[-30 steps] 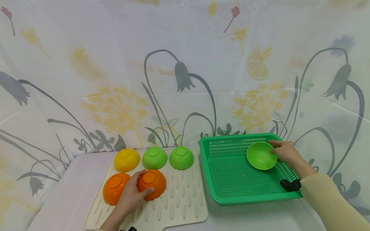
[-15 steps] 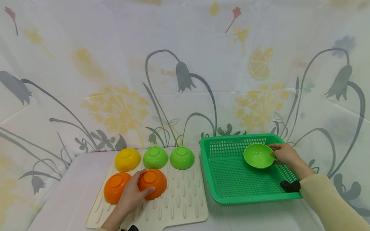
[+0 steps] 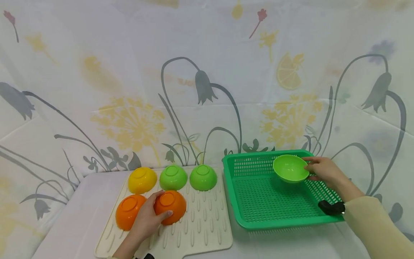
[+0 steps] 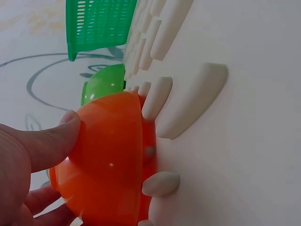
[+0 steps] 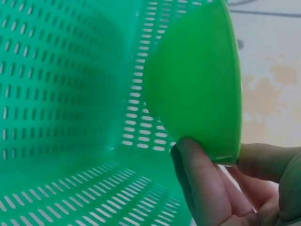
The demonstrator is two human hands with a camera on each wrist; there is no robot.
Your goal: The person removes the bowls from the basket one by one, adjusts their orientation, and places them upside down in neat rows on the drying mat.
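Note:
Pinched at its rim by my right hand (image 3: 325,171), a light green bowl (image 3: 289,169) is held upright, slightly tilted, above the floor of the green basket (image 3: 265,226). The right wrist view shows thumb and fingers on either side of the bowl's wall. My left hand (image 3: 147,217) grips an upside-down orange bowl (image 3: 173,205) with thumb and fingers around its sides; its rim meets the ridges of the cream drying mat (image 3: 207,244). Another orange bowl (image 3: 127,212) lies upside down left of that hand, partly hidden by it.
Along the mat's back row sit a yellow bowl (image 3: 142,180) and two light green bowls, one in the middle (image 3: 173,177) and one at the right (image 3: 203,177), all upside down. A flower-printed cloth (image 3: 207,118) hangs behind. The basket stands right of the mat.
My right hand has taken hold of the light green bowl and raised it off the basket's floor. The left hand and the orange bowl have stayed in place.

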